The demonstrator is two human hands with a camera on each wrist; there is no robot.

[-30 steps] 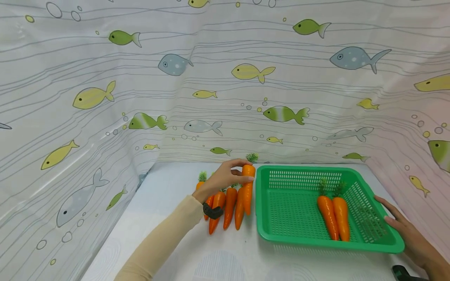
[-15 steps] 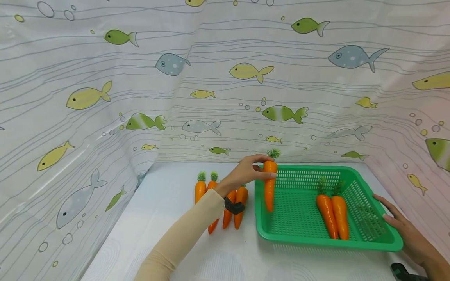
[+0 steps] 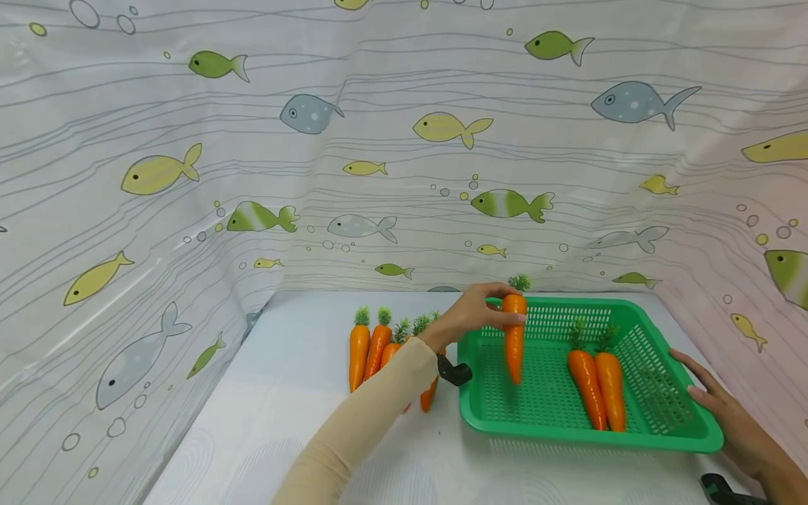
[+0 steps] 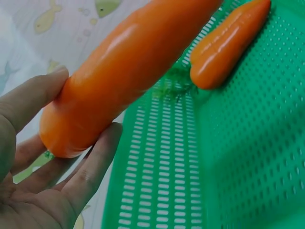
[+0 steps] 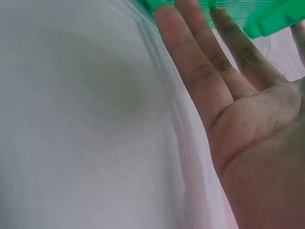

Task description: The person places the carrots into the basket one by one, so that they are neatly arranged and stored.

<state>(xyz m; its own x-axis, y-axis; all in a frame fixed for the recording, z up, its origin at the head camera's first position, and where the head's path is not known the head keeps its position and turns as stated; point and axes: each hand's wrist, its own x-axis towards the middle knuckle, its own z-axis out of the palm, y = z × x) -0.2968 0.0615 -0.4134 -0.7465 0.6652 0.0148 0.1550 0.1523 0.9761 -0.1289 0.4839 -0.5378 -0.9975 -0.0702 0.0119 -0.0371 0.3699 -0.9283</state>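
Over the left part of the green plastic basket [image 3: 590, 440], my left hand [image 3: 477, 308] holds an orange carrot [image 3: 515, 340] near its leafy top, the tip pointing down. In the left wrist view the thumb and fingers [image 4: 97, 160] grip the thick end of that carrot [image 4: 124, 67]. Two more carrots [image 3: 587, 386] lie side by side in the basket's right half. At the basket's right rim my right hand [image 3: 735, 421] touches with extended fingers; the right wrist view shows these fingers [image 5: 200, 71] straight against the green rim.
Left of the basket, several carrots [image 3: 358, 351] lie in a row on the white table [image 3: 252, 421], partly hidden by the left sleeve [image 3: 372, 414]. A fish-patterned sheet [image 3: 404, 196] stands behind the table and along both sides.
My left hand has carried the carrot rightward, from beside the row on the table to above the basket. The right hand has stayed at the basket's rim.
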